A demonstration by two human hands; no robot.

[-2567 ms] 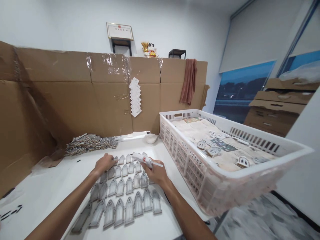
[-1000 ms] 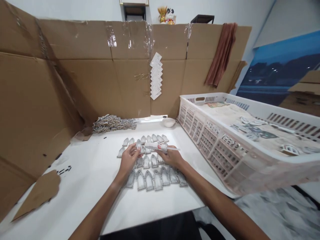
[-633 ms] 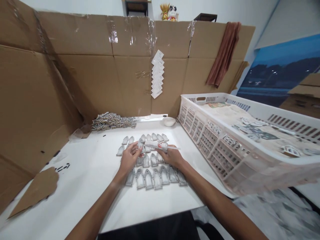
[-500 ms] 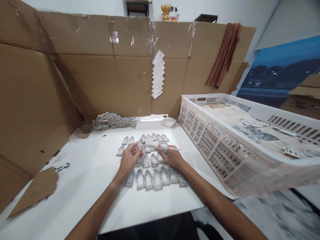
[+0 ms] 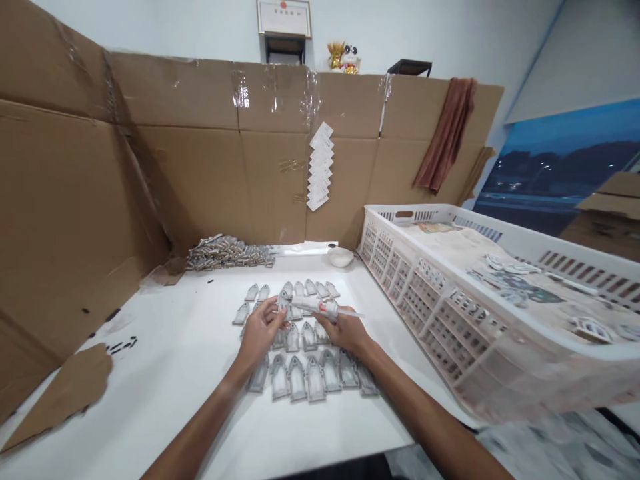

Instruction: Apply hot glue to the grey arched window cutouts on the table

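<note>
Between the fingers of my left hand (image 5: 262, 328) is a small grey arched piece (image 5: 283, 301), held upright above the table. My right hand (image 5: 344, 328) is closed around a white tube (image 5: 315, 305) with a red mark, its tip pointing left at the arched piece. Whether tip and piece touch is too small to tell. Several similar grey arched pieces (image 5: 297, 379) lie in rows on the white table (image 5: 170, 373), under and around both hands.
A heap of small grey pieces (image 5: 227, 253) lies at the back left, with a white bowl (image 5: 341, 257) right of it. A large white crate (image 5: 450, 293) stands on the right. Cardboard walls (image 5: 185, 167) enclose the back and left. A torn cardboard piece (image 5: 65, 393) lies left.
The camera view has tilted upward, so the scene sits lower in the picture. Both hands keep hold of the arched piece and the tube, in nearly the same place over the table.
</note>
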